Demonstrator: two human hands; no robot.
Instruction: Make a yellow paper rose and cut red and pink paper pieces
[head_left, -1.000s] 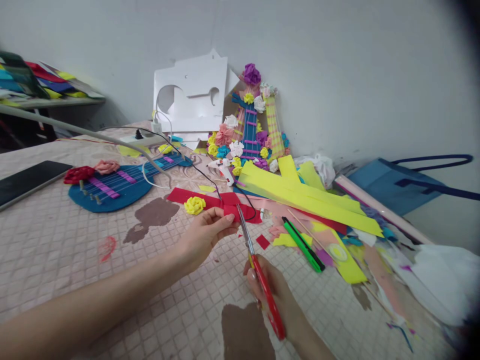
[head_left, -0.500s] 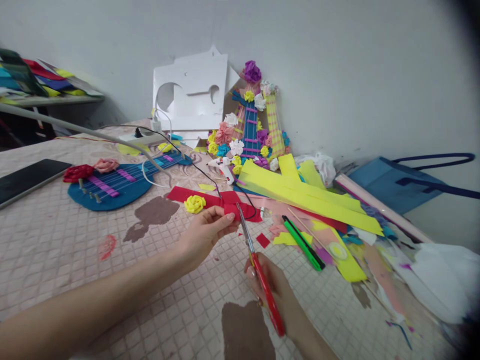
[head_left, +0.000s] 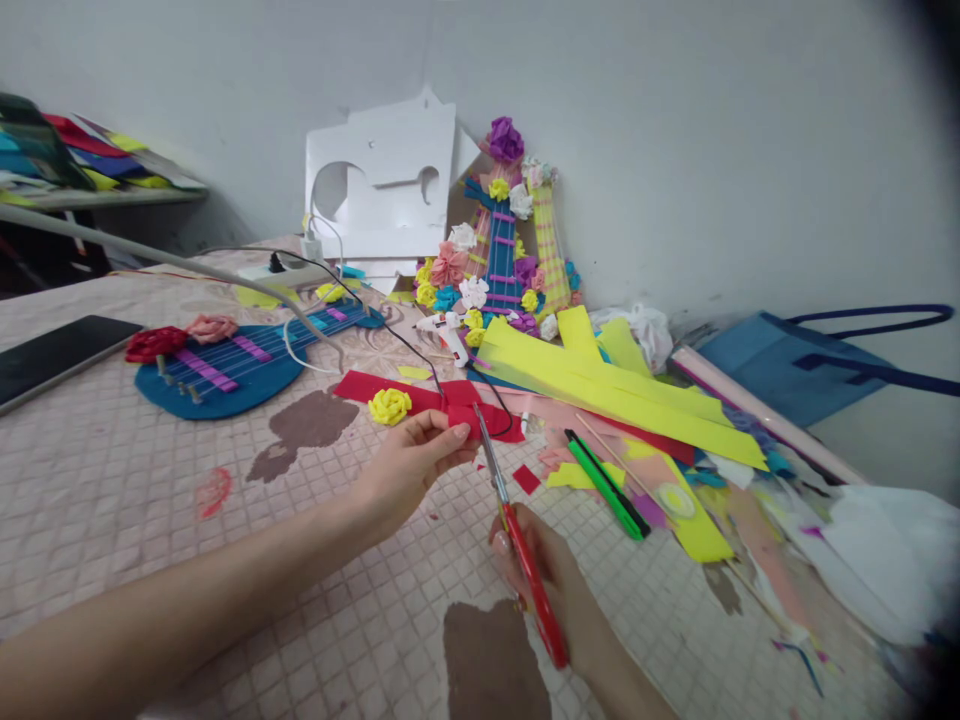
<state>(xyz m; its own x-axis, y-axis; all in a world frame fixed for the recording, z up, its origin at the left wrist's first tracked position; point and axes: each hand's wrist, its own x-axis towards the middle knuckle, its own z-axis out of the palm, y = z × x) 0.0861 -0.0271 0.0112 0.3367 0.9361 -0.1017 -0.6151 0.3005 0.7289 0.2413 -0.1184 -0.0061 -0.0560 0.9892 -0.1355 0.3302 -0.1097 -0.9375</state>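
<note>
My left hand (head_left: 411,462) pinches a small piece of red felt (head_left: 463,418) between thumb and fingers, just above the patterned mat. My right hand (head_left: 546,578) grips red-handled scissors (head_left: 517,545), whose blades point up and away and meet the red piece at its right edge. A longer red felt strip (head_left: 358,386) lies flat right behind the held piece, with a yellow paper rose (head_left: 389,406) resting on it. A small red offcut (head_left: 526,479) lies to the right of the blades.
A blue felt guitar (head_left: 225,370) with red and pink roses lies at the left, a phone (head_left: 52,352) beyond it. Yellow strips (head_left: 600,385), a green cutter (head_left: 604,484), a glue gun (head_left: 448,332) and cables crowd the right. Decorated guitars (head_left: 501,255) lean on the wall.
Hardly anything has moved; the scissors and right hand have shifted slightly upward toward the red piece, and the view has drifted a little.
</note>
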